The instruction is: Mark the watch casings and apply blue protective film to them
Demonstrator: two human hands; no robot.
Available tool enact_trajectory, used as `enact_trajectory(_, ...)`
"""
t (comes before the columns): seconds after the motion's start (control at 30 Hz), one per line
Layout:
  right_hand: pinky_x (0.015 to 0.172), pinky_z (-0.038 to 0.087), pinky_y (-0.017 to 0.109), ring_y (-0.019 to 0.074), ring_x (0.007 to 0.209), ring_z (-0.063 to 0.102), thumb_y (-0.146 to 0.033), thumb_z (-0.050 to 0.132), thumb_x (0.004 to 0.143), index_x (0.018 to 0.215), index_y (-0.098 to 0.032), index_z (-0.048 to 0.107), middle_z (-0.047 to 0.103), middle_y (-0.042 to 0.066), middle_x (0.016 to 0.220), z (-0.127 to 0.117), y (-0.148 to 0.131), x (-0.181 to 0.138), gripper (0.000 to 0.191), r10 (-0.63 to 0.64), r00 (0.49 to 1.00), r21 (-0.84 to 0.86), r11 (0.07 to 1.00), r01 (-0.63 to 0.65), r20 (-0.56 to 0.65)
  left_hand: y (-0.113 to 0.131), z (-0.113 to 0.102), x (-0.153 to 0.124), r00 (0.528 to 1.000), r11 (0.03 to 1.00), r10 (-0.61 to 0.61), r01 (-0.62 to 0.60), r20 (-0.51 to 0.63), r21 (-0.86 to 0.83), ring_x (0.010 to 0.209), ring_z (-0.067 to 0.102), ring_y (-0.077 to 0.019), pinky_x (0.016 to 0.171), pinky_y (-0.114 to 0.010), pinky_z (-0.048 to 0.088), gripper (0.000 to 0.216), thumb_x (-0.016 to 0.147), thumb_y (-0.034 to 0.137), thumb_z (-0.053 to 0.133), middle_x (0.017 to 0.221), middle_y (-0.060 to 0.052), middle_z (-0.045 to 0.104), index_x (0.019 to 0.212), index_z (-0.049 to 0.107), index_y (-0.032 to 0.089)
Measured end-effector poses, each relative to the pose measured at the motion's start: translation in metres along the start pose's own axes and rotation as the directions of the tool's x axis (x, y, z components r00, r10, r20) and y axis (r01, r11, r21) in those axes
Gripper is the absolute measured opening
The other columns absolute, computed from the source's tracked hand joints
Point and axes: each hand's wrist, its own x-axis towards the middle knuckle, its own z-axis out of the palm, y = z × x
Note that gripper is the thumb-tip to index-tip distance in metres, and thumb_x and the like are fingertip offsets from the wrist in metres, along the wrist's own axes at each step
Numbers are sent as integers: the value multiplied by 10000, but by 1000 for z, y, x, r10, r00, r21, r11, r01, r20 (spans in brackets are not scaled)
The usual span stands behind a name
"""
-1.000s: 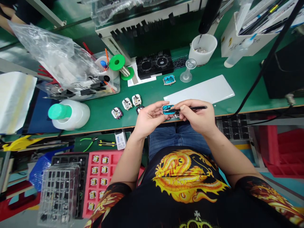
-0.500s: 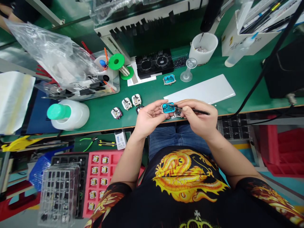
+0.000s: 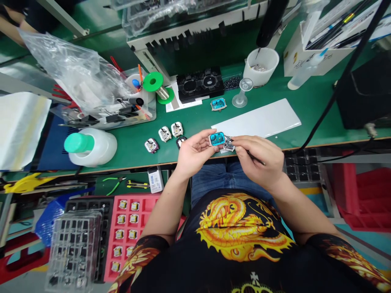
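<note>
Between the thumb and fingers of my left hand (image 3: 197, 151) is a smartwatch case (image 3: 217, 138) with a bright blue inside, held over the bench's front edge. A small metallic watch part (image 3: 229, 145) hangs at the case's right side; whether it is joined to it I cannot tell. My right hand (image 3: 259, 156) is closed on dark tweezers (image 3: 255, 158), their tips close to that part. Another blue-lined watch case (image 3: 218, 104) lies farther back on the green bench. Several open watch cases, among them a white one (image 3: 164, 133), lie left of my left hand.
A white sheet (image 3: 262, 118) lies behind my right hand. Farther back stand a solder spool (image 3: 153, 82), a black fixture (image 3: 200, 84), a clear pump-like stand (image 3: 241, 95) and a white cup (image 3: 261, 67). A green-capped bottle (image 3: 91, 147) is at left; a pink tray (image 3: 128, 234) sits below.
My right hand has drawn slightly right and down with the tweezers, uncovering more of the metallic part. The watch case stays in my left hand. The view has shifted a little.
</note>
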Motion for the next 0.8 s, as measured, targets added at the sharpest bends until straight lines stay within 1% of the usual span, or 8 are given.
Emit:
enact_trajectory(0.17, 907, 667, 387, 240, 981, 836, -101, 686, 1011, 1086, -198, 783, 851, 85, 1079, -5, -8, 0, 156, 30, 999, 7, 1000, -31, 29, -1, 0, 1, 1000, 1000, 13, -13, -10, -2, 967, 849, -210, 942, -354, 713, 514, 816, 200, 964, 1131, -67, 859, 1299, 790, 211)
enact_trajectory(0.33, 915, 664, 366, 217, 954, 834, -124, 671, 1027, 1031, -207, 803, 853, 60, 1046, -6, -13, 4, 156, 133, 989, 118, 983, -139, 56, -1, 0, 0, 1000, 1000, 16, -15, -18, 23, 943, 835, -199, 947, -373, 716, 518, 807, 212, 968, 1136, -64, 855, 1296, 795, 211)
enact_trajectory(0.47, 893, 657, 339, 197, 947, 825, -138, 669, 1031, 995, -218, 818, 852, 41, 1024, -1, -14, 9, 173, 212, 975, 224, 949, -221, 65, 1, -1, 1, 1000, 1000, 7, -7, -16, 25, 931, 816, -176, 929, -337, 704, 509, 806, 205, 964, 1123, -56, 851, 1289, 803, 213)
enact_trajectory(0.67, 828, 661, 330, 185, 859, 805, -194, 684, 1015, 979, -210, 848, 850, 37, 977, 12, -9, 14, 168, 362, 925, 339, 860, -380, 119, 2, -2, 2, 1000, 1000, -15, 15, -7, 4, 925, 812, -188, 899, -341, 704, 511, 798, 229, 967, 1147, -72, 847, 1282, 804, 206)
enact_trajectory(0.8, 684, 642, 283, 161, 726, 763, -242, 712, 994, 963, -203, 865, 838, 36, 903, 17, -5, 18, 161, 448, 884, 415, 784, -462, 137, 3, -3, 3, 1000, 999, -27, 27, 5, -27, 909, 819, -190, 894, -340, 707, 511, 787, 220, 976, 1114, -69, 849, 1271, 812, 209)
